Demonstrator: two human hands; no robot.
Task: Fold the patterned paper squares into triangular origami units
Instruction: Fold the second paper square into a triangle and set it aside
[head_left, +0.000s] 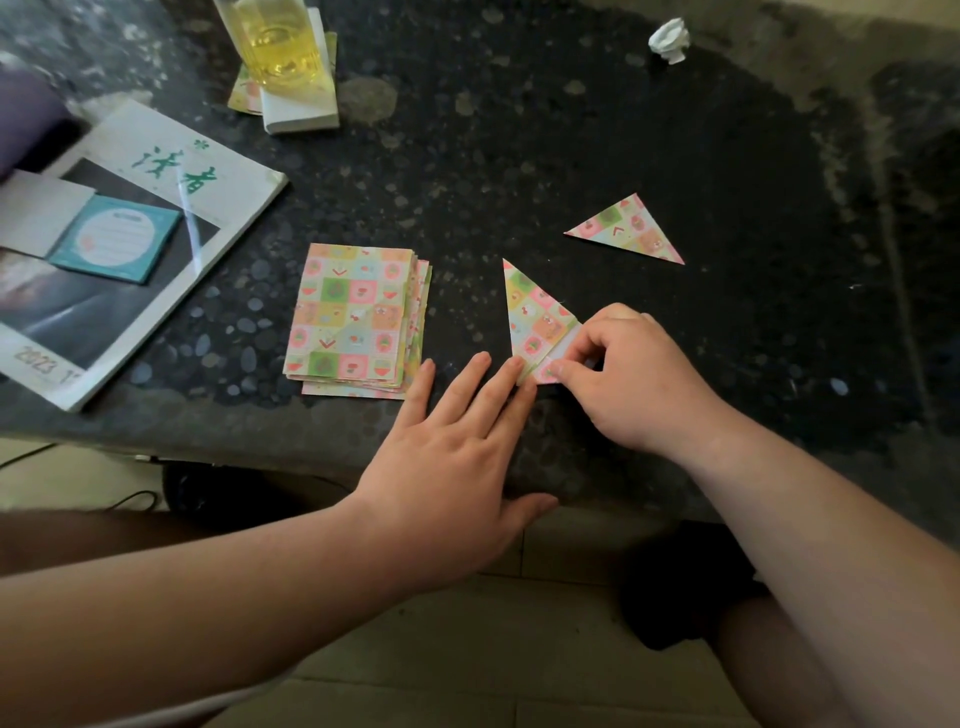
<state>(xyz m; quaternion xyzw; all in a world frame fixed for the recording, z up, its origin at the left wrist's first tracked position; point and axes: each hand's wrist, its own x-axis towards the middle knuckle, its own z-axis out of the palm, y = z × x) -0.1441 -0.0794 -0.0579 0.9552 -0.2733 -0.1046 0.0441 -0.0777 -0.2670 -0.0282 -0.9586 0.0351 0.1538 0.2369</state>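
A patterned paper, partly folded into a tall triangle, lies on the dark table near its front edge. My left hand lies flat with straight fingers, the fingertips pressing the paper's lower left edge. My right hand pinches a small flap at the paper's bottom right corner with curled fingers and thumb. A stack of patterned paper squares sits to the left of the hands. One finished triangular unit lies farther back on the right.
A magazine with a teal notepad on it lies at the left. A glass of yellow liquid stands on a white block at the back. A crumpled white paper ball sits far right.
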